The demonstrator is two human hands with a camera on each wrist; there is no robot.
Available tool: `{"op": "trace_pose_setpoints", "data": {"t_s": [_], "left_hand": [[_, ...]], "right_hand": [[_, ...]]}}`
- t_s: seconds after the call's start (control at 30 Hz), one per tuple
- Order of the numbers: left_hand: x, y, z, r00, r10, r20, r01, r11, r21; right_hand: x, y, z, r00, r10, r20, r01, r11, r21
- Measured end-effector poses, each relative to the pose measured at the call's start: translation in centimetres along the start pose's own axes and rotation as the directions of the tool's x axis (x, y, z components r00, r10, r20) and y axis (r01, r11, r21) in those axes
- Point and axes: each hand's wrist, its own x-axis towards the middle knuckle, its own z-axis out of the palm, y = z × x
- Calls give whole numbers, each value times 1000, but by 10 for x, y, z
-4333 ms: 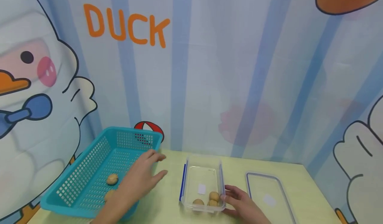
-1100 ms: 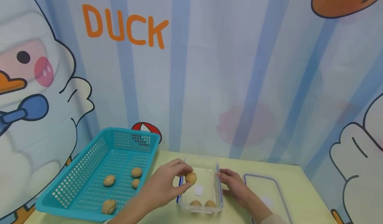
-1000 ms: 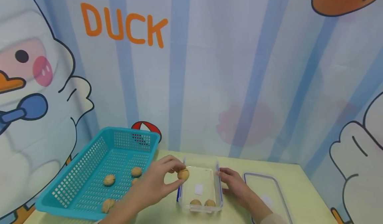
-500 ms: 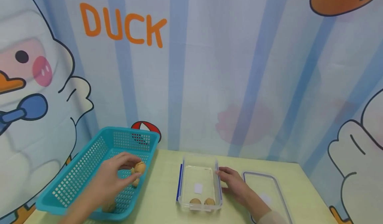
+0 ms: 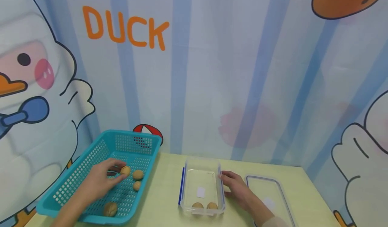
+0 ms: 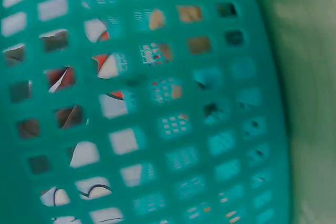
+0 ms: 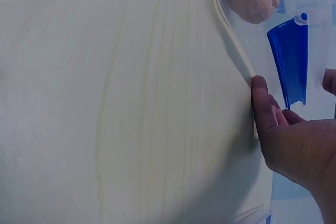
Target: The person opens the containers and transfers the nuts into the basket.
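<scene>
My left hand (image 5: 101,177) pinches a walnut (image 5: 125,170) between thumb and fingers, over the teal basket (image 5: 45,205). Two walnuts lie just right of that hand in the basket, and a larger walnut (image 5: 110,209) sits near its front end. At the clear plastic container (image 5: 222,190), my right hand (image 5: 239,190) holds the right wall. In the right wrist view its thumb is at the rim and a finger is low on the outer side, beside a blue clip (image 7: 291,61). Two walnuts, one of them this walnut (image 5: 212,205), lie at the container's near end.
A clear lid (image 5: 280,190) with a blue-grey seal lies on the pale yellow table (image 5: 165,186), right of the container. Behind the table hangs a striped curtain (image 5: 206,85) with duck prints. The basket's perforated wall fills most of the left wrist view.
Three walnuts were in the container earlier; two are there now. My left hand has carried a walnut leftward from over the container to over the basket. My right hand stays on the container.
</scene>
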Motion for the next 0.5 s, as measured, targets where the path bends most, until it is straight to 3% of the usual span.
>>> {"op": "trace_pose_setpoints", "data": {"t_s": [0.23, 0.5], "left_hand": [[1, -17, 4, 997, -57, 55, 57, 998, 11], [4, -19, 7, 995, -67, 73, 66, 998, 18]], "right_hand": [[-1, 2, 0, 1000, -17, 26, 17, 1000, 5], [-2, 1, -1, 1000, -19, 18, 19, 1000, 10]]}}
